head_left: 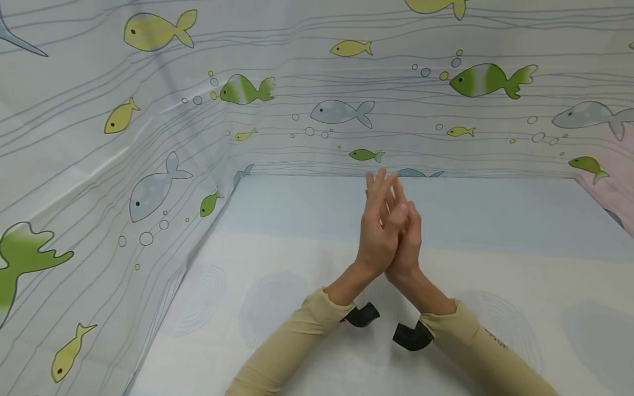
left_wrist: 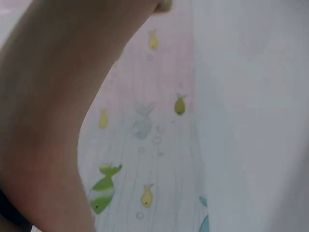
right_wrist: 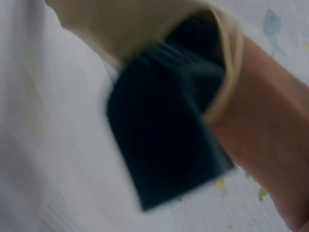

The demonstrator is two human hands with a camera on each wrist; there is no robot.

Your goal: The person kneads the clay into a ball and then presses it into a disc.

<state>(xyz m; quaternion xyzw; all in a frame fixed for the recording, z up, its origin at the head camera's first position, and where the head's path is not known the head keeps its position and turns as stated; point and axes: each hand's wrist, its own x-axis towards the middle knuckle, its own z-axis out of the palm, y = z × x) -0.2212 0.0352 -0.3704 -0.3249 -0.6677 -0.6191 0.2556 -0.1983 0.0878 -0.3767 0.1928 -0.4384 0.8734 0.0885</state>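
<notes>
Left hand [head_left: 377,239] and right hand [head_left: 410,247]: palm to palm above the bench [head_left: 297,214], holding nothing visible, in a seemingly flat, straight-fingered grip. With contact made, impossible to judge anything left to do.

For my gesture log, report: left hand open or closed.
Open: in the head view, the left hand extends its fingers upward against the right hand.
</notes>
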